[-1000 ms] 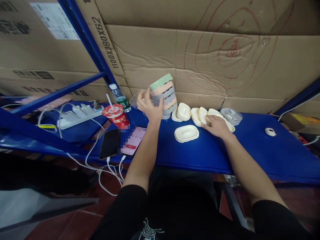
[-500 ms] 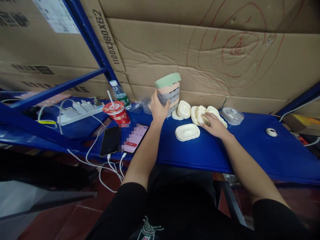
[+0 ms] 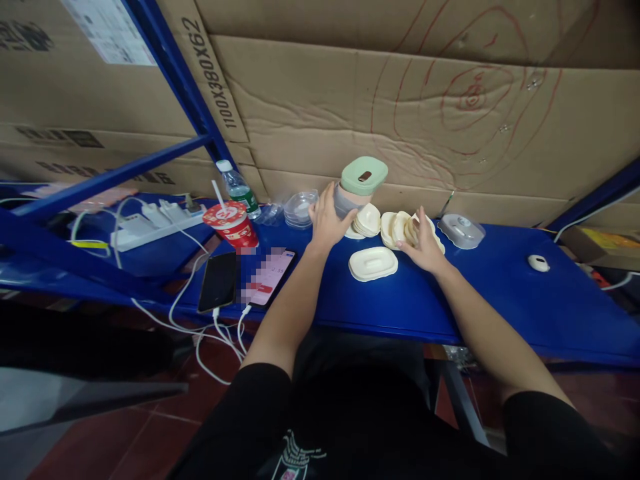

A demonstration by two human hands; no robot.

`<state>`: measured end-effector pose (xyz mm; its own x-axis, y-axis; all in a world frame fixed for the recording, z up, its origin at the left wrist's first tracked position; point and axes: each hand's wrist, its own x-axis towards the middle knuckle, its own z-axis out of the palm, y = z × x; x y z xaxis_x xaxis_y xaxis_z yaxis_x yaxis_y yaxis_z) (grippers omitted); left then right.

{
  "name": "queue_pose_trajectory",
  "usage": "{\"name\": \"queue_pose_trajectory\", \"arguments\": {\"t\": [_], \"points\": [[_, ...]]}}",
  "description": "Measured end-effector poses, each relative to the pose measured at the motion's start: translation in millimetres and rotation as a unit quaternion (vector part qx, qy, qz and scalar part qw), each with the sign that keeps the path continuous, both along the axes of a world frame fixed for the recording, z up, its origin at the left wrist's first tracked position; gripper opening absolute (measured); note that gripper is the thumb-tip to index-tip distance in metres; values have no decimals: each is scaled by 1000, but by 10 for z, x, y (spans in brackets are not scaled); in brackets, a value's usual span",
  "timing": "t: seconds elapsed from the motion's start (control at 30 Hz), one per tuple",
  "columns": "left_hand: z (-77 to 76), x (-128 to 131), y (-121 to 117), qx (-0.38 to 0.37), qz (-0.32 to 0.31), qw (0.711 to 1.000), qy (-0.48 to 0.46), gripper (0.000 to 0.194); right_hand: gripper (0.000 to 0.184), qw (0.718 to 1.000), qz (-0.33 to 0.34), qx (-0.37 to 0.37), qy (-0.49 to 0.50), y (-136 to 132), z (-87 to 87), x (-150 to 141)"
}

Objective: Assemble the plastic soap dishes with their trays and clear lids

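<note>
My left hand (image 3: 327, 220) is wrapped round the side of a stack of containers (image 3: 361, 183) topped by a green lid, which stands against the cardboard wall on the blue shelf (image 3: 500, 300). My right hand (image 3: 424, 244) rests with fingers curled on a row of cream oval lids (image 3: 397, 228) leaning on edge. Another small pile of cream lids (image 3: 368, 220) lies between my hands. One cream oval lid (image 3: 373, 263) lies flat in front of them.
Left of the stack are clear plastic tubs (image 3: 300, 208), a water bottle (image 3: 239, 189), a red cup with a straw (image 3: 231, 225), two phones (image 3: 219, 283) on white cables and a power strip (image 3: 150, 223). A clear lidded box (image 3: 461, 231) and a small white object (image 3: 539, 263) sit to the right.
The container stack has come upright and now looks shorter, with its green lid facing me. My left hand moved right to its side. My right hand shifted slightly left along the leaning lids.
</note>
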<state>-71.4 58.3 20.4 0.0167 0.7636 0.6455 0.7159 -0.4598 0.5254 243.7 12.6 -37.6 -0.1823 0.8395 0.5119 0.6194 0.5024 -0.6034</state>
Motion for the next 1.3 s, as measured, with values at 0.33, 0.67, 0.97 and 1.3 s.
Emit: {"name": "queue_pose_trajectory", "arguments": {"t": [0.33,0.67,0.97,1.3], "points": [[62,70,2,-62,80,994,-37,79,96,991,35,67,-111,12,106,-68],[44,202,-41,-67,96,993,-18,79,92,988,40,75,-126,75,127,-4],[25,214,-53,-53,84,995,-21,80,87,990,29,54,-131,58,116,-11],[-2,188,-51,-60,79,995,-26,85,84,989,30,73,-127,13,156,-35]]}}
